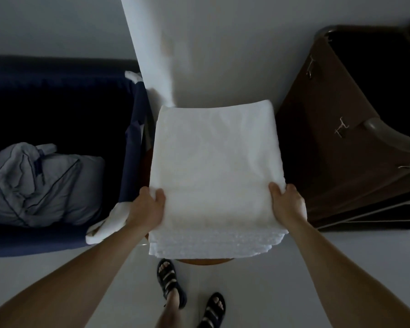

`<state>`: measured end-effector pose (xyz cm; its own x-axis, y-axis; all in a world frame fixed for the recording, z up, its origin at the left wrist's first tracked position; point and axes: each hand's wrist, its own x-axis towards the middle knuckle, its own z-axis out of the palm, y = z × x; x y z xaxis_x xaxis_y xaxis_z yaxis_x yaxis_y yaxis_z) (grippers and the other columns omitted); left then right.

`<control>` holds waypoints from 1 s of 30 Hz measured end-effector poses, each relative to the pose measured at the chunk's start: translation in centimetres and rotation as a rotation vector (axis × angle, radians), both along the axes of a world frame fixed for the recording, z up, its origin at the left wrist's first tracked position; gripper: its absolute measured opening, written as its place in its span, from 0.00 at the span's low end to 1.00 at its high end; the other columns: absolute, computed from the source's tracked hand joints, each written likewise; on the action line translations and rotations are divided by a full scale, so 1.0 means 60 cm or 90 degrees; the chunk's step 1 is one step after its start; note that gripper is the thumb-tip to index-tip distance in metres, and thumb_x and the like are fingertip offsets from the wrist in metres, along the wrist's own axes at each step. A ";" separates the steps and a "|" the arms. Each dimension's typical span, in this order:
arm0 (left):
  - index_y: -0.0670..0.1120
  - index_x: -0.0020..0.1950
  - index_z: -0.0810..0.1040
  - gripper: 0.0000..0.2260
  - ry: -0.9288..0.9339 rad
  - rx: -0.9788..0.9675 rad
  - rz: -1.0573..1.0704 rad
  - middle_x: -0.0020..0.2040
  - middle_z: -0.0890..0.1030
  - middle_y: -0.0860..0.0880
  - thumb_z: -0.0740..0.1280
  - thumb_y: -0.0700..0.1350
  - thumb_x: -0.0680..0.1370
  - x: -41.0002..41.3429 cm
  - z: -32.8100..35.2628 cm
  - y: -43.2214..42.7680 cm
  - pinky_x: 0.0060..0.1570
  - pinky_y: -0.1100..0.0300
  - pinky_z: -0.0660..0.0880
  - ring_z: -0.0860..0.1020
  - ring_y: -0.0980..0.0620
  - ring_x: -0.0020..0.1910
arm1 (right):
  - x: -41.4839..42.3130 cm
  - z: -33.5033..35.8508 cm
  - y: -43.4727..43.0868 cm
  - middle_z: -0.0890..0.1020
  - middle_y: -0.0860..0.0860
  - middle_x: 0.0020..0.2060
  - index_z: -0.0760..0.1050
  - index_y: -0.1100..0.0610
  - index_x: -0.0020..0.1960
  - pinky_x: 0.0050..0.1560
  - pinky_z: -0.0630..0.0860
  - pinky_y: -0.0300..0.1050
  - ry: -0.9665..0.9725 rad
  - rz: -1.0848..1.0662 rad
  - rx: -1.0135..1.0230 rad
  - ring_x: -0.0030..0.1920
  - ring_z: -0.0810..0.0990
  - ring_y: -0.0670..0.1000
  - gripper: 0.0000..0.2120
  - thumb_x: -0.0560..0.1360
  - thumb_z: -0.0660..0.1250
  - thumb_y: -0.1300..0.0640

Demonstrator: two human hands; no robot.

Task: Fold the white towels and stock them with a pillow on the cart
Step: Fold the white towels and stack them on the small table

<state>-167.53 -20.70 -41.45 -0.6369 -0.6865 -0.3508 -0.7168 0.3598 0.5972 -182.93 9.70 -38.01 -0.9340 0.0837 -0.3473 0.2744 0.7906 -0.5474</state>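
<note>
where left hand (149,207) and right hand (287,204) grip its near sides, folded towel stack (216,162) sits centre, perhaps on a stool (206,261). pillow (43,185) at 9 o'clock; brown cart (336,157) at 2 o'clock.

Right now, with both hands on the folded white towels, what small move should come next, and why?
Probably lift the towel stack straight up a little off the wooden surface. It already looks folded flat. The left hand and right hand grip its two sides with thumbs on top. The pillow lies in the blue bin to the left, a likely place for the stack.
</note>
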 end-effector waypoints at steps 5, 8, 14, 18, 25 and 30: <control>0.47 0.53 0.63 0.14 0.032 -0.037 -0.014 0.39 0.73 0.52 0.56 0.58 0.82 0.014 -0.005 -0.008 0.42 0.53 0.68 0.71 0.50 0.36 | -0.001 -0.005 0.016 0.80 0.60 0.53 0.70 0.58 0.59 0.46 0.69 0.49 0.018 0.040 0.038 0.47 0.77 0.61 0.24 0.80 0.56 0.37; 0.49 0.53 0.60 0.13 -0.010 -0.061 -0.027 0.39 0.73 0.51 0.54 0.59 0.82 0.020 -0.008 0.006 0.40 0.53 0.69 0.71 0.50 0.34 | 0.017 -0.023 0.015 0.80 0.60 0.51 0.68 0.56 0.55 0.44 0.69 0.50 0.045 0.036 0.076 0.45 0.77 0.61 0.22 0.81 0.54 0.36; 0.41 0.73 0.58 0.24 -0.172 -0.232 -0.121 0.71 0.69 0.40 0.54 0.54 0.82 -0.012 0.016 0.022 0.57 0.46 0.69 0.70 0.37 0.66 | 0.004 -0.016 -0.009 0.72 0.60 0.66 0.66 0.59 0.69 0.60 0.68 0.56 0.100 0.091 0.212 0.64 0.71 0.63 0.28 0.80 0.55 0.39; 0.48 0.80 0.36 0.36 -0.055 -0.425 -0.288 0.81 0.36 0.48 0.49 0.61 0.80 -0.055 0.051 0.014 0.77 0.44 0.45 0.37 0.43 0.80 | -0.014 0.013 -0.023 0.51 0.53 0.80 0.49 0.51 0.80 0.74 0.57 0.63 0.213 0.198 0.272 0.79 0.48 0.57 0.39 0.77 0.60 0.37; 0.57 0.80 0.34 0.35 -0.101 -0.295 -0.401 0.79 0.29 0.52 0.37 0.70 0.76 -0.084 -0.004 0.016 0.77 0.43 0.37 0.28 0.49 0.77 | -0.017 -0.039 -0.041 0.32 0.44 0.79 0.37 0.40 0.80 0.77 0.46 0.65 0.109 0.414 0.264 0.77 0.28 0.51 0.40 0.73 0.37 0.24; 0.58 0.78 0.31 0.35 -0.082 -0.295 -0.388 0.78 0.27 0.54 0.34 0.72 0.75 -0.073 -0.045 0.014 0.76 0.44 0.36 0.26 0.51 0.75 | -0.012 -0.076 -0.040 0.27 0.43 0.76 0.31 0.38 0.77 0.77 0.45 0.61 0.120 0.408 0.261 0.75 0.24 0.49 0.39 0.72 0.35 0.23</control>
<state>-171.90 -19.89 -44.16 -0.9226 -0.3233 -0.2104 -0.3661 0.9056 0.2143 -183.63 7.30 -42.60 -0.8833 -0.4050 -0.2362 -0.3728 0.9122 -0.1699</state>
